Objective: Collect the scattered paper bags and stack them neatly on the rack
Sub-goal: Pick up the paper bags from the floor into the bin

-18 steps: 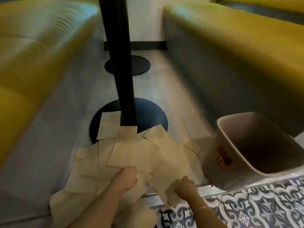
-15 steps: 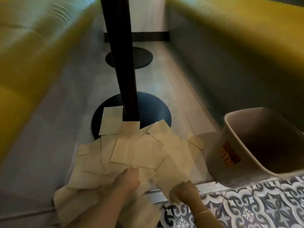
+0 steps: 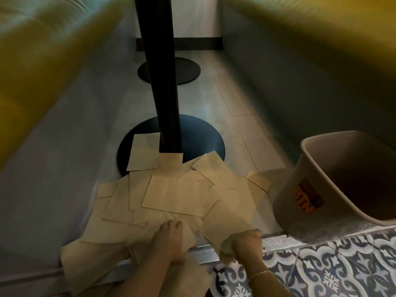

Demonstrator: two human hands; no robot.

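Several flat brown paper bags [image 3: 182,196] lie scattered and overlapping on the floor, from the black table base down to the metal floor strip. My left hand [image 3: 169,241] rests on the near bags with its fingers bent down onto the paper. My right hand [image 3: 246,241] grips the near corner of one bag [image 3: 229,219] at the metal strip. No rack is in view.
A black table post [image 3: 162,82] rises from a round black base [image 3: 203,138] just behind the bags. A beige bin [image 3: 334,179] stands at the right. Yellow bench seats [image 3: 32,67] line both sides. Patterned tiles [image 3: 321,271] cover the near floor.
The view has tilted and moved closer to the floor. Both hands stay on the near bags, the left one slightly further forward on the paper.
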